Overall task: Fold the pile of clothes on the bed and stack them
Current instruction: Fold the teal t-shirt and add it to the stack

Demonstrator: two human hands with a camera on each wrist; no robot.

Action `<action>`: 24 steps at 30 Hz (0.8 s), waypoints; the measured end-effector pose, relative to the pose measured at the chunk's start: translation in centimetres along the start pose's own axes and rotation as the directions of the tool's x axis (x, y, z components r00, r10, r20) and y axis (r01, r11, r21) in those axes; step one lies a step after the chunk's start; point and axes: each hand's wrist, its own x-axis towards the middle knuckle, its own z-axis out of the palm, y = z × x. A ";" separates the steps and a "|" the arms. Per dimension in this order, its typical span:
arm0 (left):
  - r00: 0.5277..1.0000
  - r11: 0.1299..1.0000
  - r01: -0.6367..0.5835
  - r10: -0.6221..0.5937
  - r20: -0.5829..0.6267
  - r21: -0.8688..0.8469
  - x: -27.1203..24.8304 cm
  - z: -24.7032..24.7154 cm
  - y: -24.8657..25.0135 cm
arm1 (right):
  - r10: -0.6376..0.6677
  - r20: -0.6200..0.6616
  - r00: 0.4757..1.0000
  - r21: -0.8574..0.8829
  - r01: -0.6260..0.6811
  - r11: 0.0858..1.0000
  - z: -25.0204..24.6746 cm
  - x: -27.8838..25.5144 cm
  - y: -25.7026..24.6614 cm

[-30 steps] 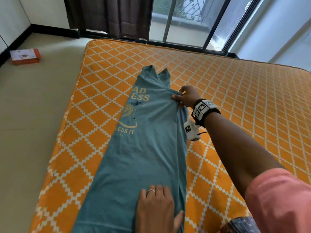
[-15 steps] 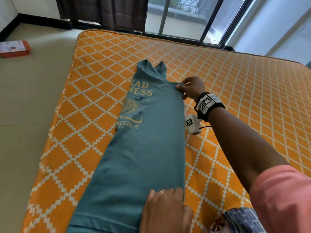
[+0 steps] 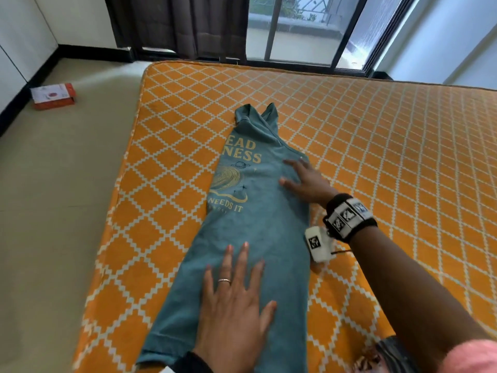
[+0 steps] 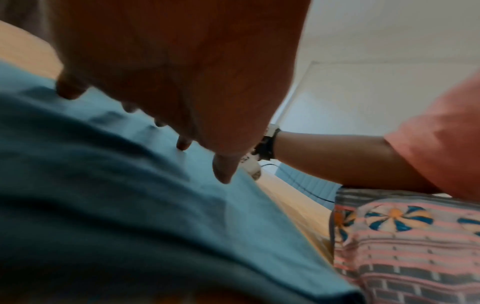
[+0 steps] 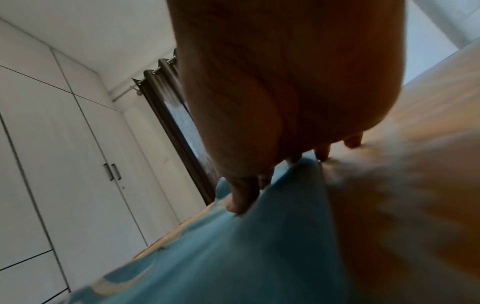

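Note:
A teal T-shirt [image 3: 258, 227] with yellow print lies folded lengthwise into a long strip on the orange mattress [image 3: 376, 146], collar end far from me. My left hand [image 3: 236, 297] lies flat with fingers spread on the shirt's lower part. My right hand [image 3: 304, 179] presses flat on the upper right part, near the shoulder edge. In the left wrist view the left fingers [image 4: 223, 168] touch the teal fabric [image 4: 130, 205]. In the right wrist view the right fingers [image 5: 241, 195] rest on the shirt [image 5: 233, 257] at its edge.
The mattress's left edge [image 3: 126, 200] drops to a beige floor with a red and white box [image 3: 53, 96] near the wall. A window and dark curtain [image 3: 183, 22] stand behind the bed. Patterned cloth [image 4: 405, 246] lies by my right arm.
My right hand let go of the shirt's shoulder edge and now lies flat on the fabric. My left hand slid up the shirt with fingers spread.

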 end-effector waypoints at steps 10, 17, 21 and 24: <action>0.943 0.943 0.330 -0.329 -0.044 0.037 -3.0 -2.3 -5.5 | 0.210 0.172 0.962 0.015 -0.216 0.976 -2.2 -6.7 0.0; 0.868 0.815 0.496 -0.457 0.193 -0.300 -3.0 -5.2 -9.5 | 0.018 0.492 0.871 -0.127 0.051 0.991 3.3 -14.9 -5.6; 0.819 0.798 0.532 -0.402 0.410 -0.281 -4.0 -4.9 -10.9 | 0.356 0.172 0.919 -0.169 -0.329 0.929 3.7 -15.8 -4.3; 0.831 0.823 0.512 -0.400 0.387 -0.248 -4.9 -5.3 -11.3 | 0.185 0.088 0.979 0.003 -0.186 0.983 3.9 -17.8 -5.8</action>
